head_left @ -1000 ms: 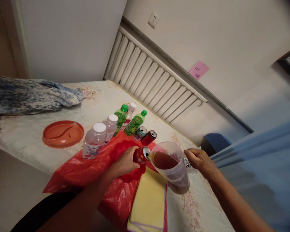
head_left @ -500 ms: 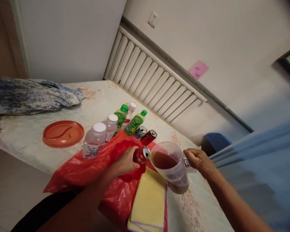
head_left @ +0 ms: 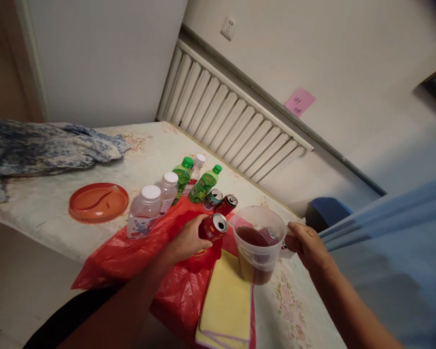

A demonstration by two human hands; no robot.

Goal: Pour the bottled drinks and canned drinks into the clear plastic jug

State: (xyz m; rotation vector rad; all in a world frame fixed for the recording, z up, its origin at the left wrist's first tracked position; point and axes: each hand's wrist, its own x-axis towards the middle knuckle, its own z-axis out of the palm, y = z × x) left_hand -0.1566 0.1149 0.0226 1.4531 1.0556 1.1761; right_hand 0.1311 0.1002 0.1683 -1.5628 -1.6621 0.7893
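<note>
While our left hand grips tilted red drink can over red plastic bag, our right hand clasps handle of clear plastic jug, brown drink inside, above yellow cloth.

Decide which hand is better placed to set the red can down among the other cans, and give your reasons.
Probably the left hand. It already has its grip on the red can, and the other cans stand just beyond it on the red bag. The right hand is busy holding the jug by its handle.
</note>
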